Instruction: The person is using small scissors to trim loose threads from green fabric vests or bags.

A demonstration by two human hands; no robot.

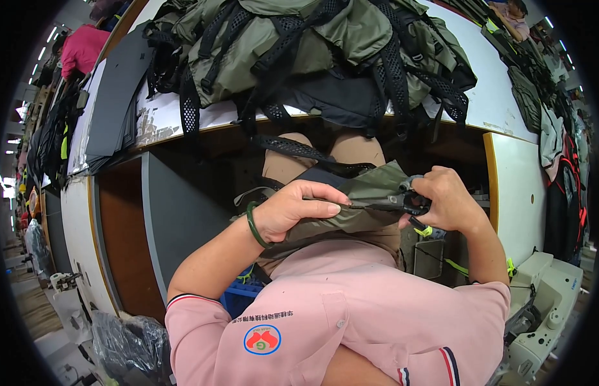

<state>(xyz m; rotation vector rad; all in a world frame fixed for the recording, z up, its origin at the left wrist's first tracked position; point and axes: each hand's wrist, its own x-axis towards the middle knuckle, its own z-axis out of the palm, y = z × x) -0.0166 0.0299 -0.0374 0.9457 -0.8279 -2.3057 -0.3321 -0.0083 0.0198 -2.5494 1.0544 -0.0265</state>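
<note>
Over my lap lies an olive-green backpack (370,220) of thin fabric, with black mesh straps running up toward the table. My left hand (298,209) is closed, thumb and forefinger pinching the fabric's edge. In my right hand (449,198) is a pair of dark scissors (397,202), its handles within my fingers. The blades point left, toward my left fingertips, and lie close over the fabric. How far apart the blades stand is too small to tell.
A heap of olive-green backpacks (299,51) with black mesh straps covers the white table (161,122) ahead. Dark grey flat sheets (116,96) lie at its left end. A white sewing machine (545,315) stands at lower right, a blue crate (238,299) at lower left. A person in pink (84,50) is at far left.
</note>
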